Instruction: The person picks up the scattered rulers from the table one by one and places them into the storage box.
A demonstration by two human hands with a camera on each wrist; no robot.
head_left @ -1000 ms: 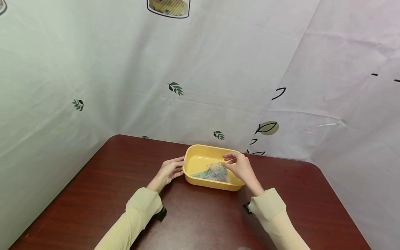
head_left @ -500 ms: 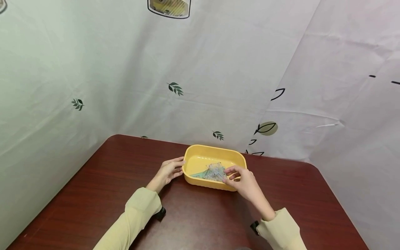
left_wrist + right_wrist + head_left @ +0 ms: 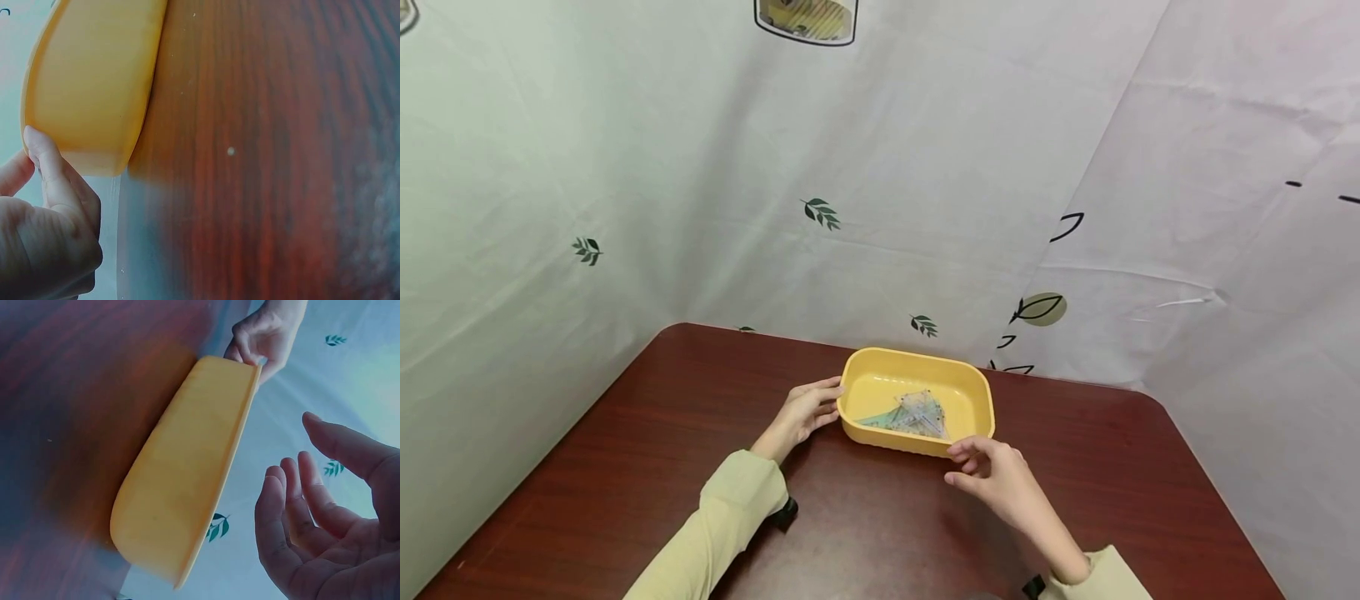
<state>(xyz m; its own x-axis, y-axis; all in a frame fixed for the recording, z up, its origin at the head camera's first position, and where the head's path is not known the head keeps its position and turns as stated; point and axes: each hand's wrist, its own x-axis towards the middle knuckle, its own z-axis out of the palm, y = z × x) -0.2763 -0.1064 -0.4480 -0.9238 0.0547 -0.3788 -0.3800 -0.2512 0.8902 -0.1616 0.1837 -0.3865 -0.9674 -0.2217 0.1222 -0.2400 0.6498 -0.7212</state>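
Note:
A yellow plastic tub (image 3: pixel 917 360) stands near the table's far edge. Inside it lie flat see-through pieces (image 3: pixel 919 414), one of them greenish and pointed, with dark marks; their exact kind is unclear. My left hand (image 3: pixel 801 414) holds the tub's left end, fingertips at the rim, as the left wrist view also shows. Beside the near right corner is my right hand (image 3: pixel 1000 479), its fingers loosely bent and nothing between them. The right wrist view shows this hand (image 3: pixel 331 531) apart from the tub wall (image 3: pixel 181 462).
The dark red wooden table (image 3: pixel 865 525) has rounded far corners. A pale cloth (image 3: pixel 737 167) with leaf prints hangs right behind it. Black straps (image 3: pixel 785 512) show at both sleeve cuffs.
My right hand has drawn back from over the see-through pieces, toward me and past the tub's near rim. My left hand stays at the tub's left end, and the pieces lie in place.

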